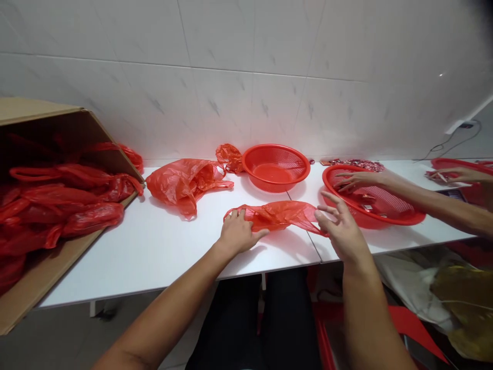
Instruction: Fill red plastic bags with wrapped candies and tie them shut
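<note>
At left hand (239, 230): red plastic bag (275, 216), thin, wrinkled

The cardboard box (57, 267) runs off the left edge, its depths lost in shadow, and what the red bags (94, 218) inside contain cannot be told. The left hand (239, 231) covers one end of the thin red bag (279, 213). A co-worker's forearm (435, 200) hides part of the oval basket (370, 222), whose small pieces (368, 201) are too tiny to identify. Another hand (458, 174) is cut off at the right edge, its object unclear. A yellowish bundle (462, 293) below leaves the frame.
</note>
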A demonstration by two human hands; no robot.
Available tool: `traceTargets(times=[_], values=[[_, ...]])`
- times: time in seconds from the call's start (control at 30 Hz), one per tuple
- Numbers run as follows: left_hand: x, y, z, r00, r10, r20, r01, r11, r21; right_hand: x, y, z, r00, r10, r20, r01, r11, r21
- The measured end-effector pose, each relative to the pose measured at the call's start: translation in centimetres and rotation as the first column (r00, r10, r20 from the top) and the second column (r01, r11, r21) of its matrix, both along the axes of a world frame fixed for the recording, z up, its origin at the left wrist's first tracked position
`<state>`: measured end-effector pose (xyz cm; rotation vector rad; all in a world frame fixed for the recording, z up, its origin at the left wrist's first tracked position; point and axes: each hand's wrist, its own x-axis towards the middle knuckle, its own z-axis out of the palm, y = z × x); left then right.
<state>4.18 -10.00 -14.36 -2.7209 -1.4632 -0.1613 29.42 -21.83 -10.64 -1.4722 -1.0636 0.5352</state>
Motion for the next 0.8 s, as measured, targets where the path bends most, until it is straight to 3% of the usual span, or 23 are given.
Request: traceTargets(times=[0.07, 0.17, 0.27, 0.33, 0.37, 0.43, 0.47, 0.5, 0.53, 0.57, 0.6, 0.63, 0.67, 0.73, 0.8], values=[[-0.3, 0.3, 0.5, 1.000, 0.017, -0.011, -0.016, 0.996, 0.088, -0.4, -0.1, -0.1, 0.942, -0.001, 0.336, 0.031, 0.996, -0.083], [-0.6, 0.8, 1.5, 0.994, 0.037, -0.102, -0.018, 0.983, 0.183, -1.3, 0.8, -0.3, 0.742, 0.123, 0.659, 0.041, 0.973, -0.228], [-0.8, 1.9, 3.7, 0.976, 0.019, -0.219, 0.025, 0.980, 0.198, -1.6, 3.2, 0.5, 0.632, 0.337, 0.698, -0.015, 0.906, -0.423], [-1.0, 2.9, 6.3, 0.970, 0.017, -0.241, 0.039, 0.973, 0.227, -1.4, 4.7, 2.3, 0.608, 0.394, 0.689, -0.037, 0.881, -0.471], [-1.1, 3.4, 7.8, 0.974, 0.030, -0.223, 0.031, 0.964, 0.263, -1.2, 5.1, 3.6, 0.611, 0.345, 0.713, -0.029, 0.909, -0.415], [-1.5, 4.2, 10.7, 0.993, 0.063, -0.102, -0.019, 0.921, 0.390, -1.3, 5.3, 6.1, 0.644, 0.035, 0.764, 0.056, 0.994, -0.092], [-1.8, 4.3, 11.7, 0.997, 0.074, -0.001, -0.066, 0.882, 0.467, -1.5, 5.0, 7.0, 0.665, -0.183, 0.725, 0.132, 0.983, 0.127], [-2.0, 4.3, 12.3, 0.990, 0.081, 0.117, -0.132, 0.836, 0.532, -1.9, 4.7, 7.3, 0.678, -0.387, 0.625, 0.225, 0.919, 0.324], [-2.4, 4.2, 12.4, 0.972, 0.081, 0.219, -0.194, 0.802, 0.565, -2.4, 4.4, 7.1, 0.689, -0.511, 0.514, 0.301, 0.847, 0.439], [-2.7, 4.0, 12.0, 0.957, 0.082, 0.278, -0.230, 0.799, 0.556, -3.0, 4.2, 6.3, 0.709, -0.551, 0.439, 0.349, 0.816, 0.461], [-3.1, 3.7, 11.0, 0.955, 0.089, 0.283, -0.227, 0.832, 0.505, -3.7, 4.1, 4.9, 0.742, -0.530, 0.411, 0.363, 0.832, 0.419], [-3.5, 3.4, 9.7, 0.967, 0.104, 0.232, -0.194, 0.892, 0.407, -4.3, 4.2, 3.1, 0.809, -0.344, 0.476, 0.242, 0.934, 0.263], [-4.0, 3.2, 8.2, 0.987, 0.099, 0.128, -0.129, 0.959, 0.254, -4.7, 4.5, 1.1, 0.833, -0.218, 0.508, 0.148, 0.973, 0.175], [-5.0, 3.0, 5.3, 0.997, 0.069, -0.037, -0.071, 0.996, -0.047, -4.9, 5.1, -2.5, 0.860, -0.056, 0.508, 0.034, 0.998, 0.052], [-5.9, 3.1, 3.8, 0.997, 0.025, -0.071, -0.036, 0.985, -0.167, -4.2, 5.5, -4.8, 0.901, 0.033, 0.433, -0.030, 0.999, -0.014]])
